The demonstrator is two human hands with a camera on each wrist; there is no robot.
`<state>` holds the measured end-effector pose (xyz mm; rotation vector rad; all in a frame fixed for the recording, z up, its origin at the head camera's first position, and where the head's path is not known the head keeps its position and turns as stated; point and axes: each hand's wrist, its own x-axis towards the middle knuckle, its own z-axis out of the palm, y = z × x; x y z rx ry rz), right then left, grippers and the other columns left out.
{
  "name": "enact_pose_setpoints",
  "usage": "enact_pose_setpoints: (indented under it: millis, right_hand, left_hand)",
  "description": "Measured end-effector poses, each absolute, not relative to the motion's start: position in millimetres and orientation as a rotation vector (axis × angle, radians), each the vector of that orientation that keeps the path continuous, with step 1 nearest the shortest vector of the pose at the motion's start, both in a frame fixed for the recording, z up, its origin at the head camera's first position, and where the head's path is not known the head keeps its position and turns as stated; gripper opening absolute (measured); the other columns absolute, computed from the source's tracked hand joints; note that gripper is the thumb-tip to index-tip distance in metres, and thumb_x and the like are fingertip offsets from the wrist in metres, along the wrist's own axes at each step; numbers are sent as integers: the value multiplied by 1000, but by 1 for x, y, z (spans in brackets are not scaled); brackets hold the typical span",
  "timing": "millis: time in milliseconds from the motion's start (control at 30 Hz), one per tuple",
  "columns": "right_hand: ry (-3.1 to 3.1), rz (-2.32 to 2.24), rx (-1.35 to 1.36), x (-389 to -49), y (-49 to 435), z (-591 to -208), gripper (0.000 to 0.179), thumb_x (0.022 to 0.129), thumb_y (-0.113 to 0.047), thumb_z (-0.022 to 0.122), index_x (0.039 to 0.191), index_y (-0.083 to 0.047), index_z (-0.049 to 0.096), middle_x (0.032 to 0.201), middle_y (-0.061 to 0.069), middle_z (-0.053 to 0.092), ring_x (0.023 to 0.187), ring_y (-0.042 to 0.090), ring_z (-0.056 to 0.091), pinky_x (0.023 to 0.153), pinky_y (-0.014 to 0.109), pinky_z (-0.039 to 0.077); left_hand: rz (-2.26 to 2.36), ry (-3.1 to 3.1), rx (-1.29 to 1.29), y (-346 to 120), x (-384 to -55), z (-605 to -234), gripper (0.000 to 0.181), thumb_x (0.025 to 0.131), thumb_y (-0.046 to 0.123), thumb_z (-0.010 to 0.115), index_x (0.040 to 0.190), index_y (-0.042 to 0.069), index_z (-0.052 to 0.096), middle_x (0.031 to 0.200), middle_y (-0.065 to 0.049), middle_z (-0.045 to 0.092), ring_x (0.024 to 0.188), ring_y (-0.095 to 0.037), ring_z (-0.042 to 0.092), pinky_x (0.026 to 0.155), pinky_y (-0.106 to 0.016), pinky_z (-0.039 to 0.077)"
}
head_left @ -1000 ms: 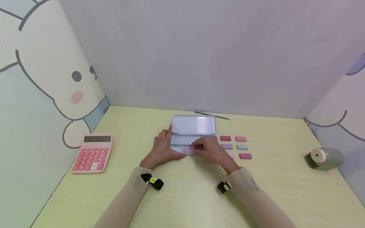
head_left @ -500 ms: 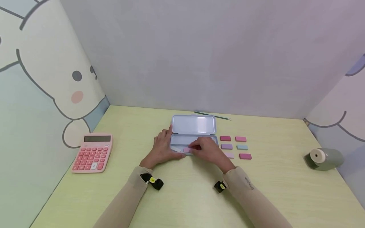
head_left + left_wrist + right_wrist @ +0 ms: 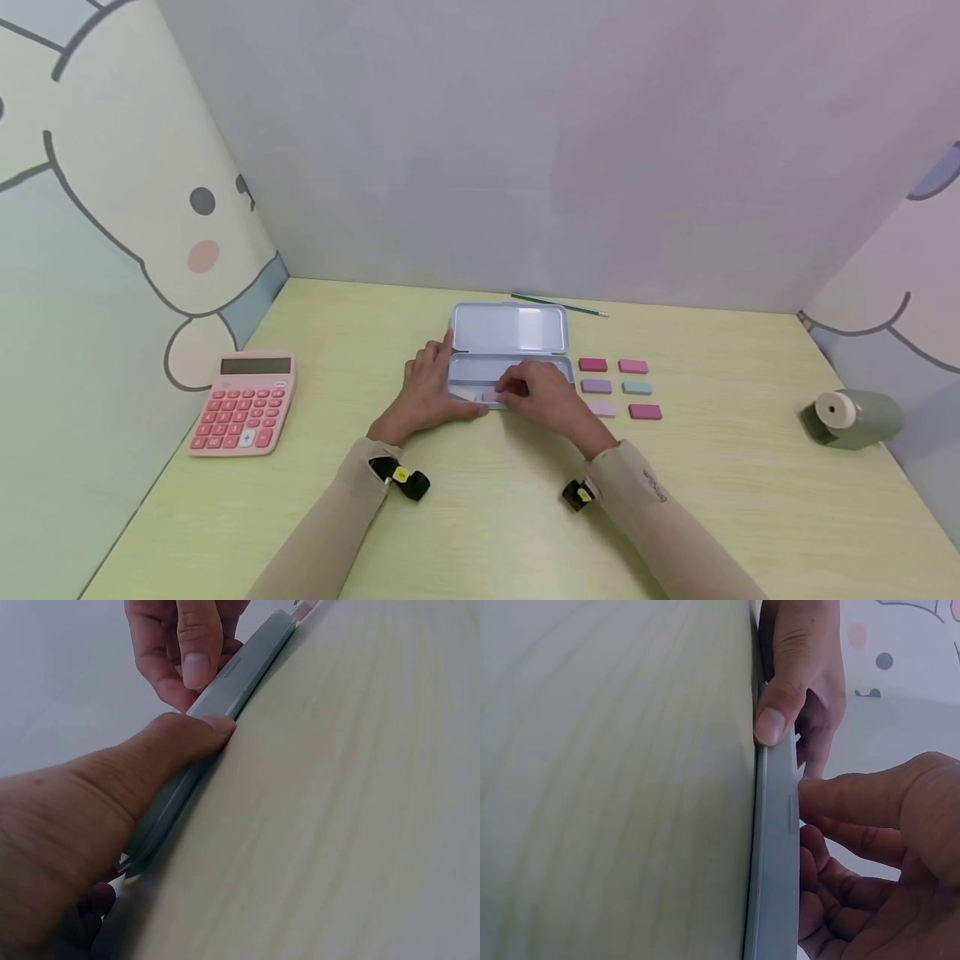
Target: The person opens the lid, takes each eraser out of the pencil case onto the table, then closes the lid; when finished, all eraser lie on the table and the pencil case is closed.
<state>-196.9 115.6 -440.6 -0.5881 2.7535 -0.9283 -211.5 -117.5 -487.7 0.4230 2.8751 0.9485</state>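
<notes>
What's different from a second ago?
The right hand slid slightly left over the open case, covering more of the pink block inside and showing more of the pale pink block on the table. The left hand, case and calculator stayed put.

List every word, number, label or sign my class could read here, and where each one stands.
"+": on the white key of the pink calculator.
Too small to read: the calculator's other key markings.
Too small: the left yellow label and right yellow label, at the wrists.
Unreadable: lettering on the right sleeve.
</notes>
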Motion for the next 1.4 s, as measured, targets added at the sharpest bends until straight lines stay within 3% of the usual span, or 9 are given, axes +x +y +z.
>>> enact_pose_setpoints:
  millis: [567,767,967,1100,1400]
  right_hand:
    - [2828,-946,-619,-193,115,-440,8,96,-8,79,94,-13,84,90,1,76,79,11,60,74,26,50]
    - [2831,-990,-641,-193,116,-444,6,95,-5,79,95,-10,83,95,3,80,84,12,64,81,30,55]
    - [2845,-1019,-603,-190,125,-441,22,92,7,73,103,-8,83,100,4,80,88,17,62,86,34,55]
    - [2870,-1013,-570,-186,135,-437,29,92,8,68,108,-10,84,103,3,79,89,18,60,83,33,51]
    - [2893,-1018,-540,-174,164,-433,22,95,3,70,106,-10,84,99,4,76,83,16,54,72,27,45]
  left_hand:
    - [948,2869,414,-118,-211,-488,144,73,61,92,174,11,3,158,-21,41,142,-37,40,122,-58,28]
    - [955,2863,415,-118,-211,-487,144,73,61,92,174,11,3,159,-21,40,143,-37,40,123,-58,28]
    - [948,2870,416,-118,-211,-488,144,73,61,93,174,11,3,157,-21,42,142,-37,41,122,-58,29]
    - [940,2874,417,-118,-211,-489,144,73,61,92,174,11,3,157,-21,42,142,-37,41,122,-59,29]
    - [944,2883,428,-119,-213,-490,146,72,62,93,174,10,3,157,-22,41,143,-39,41,120,-60,30]
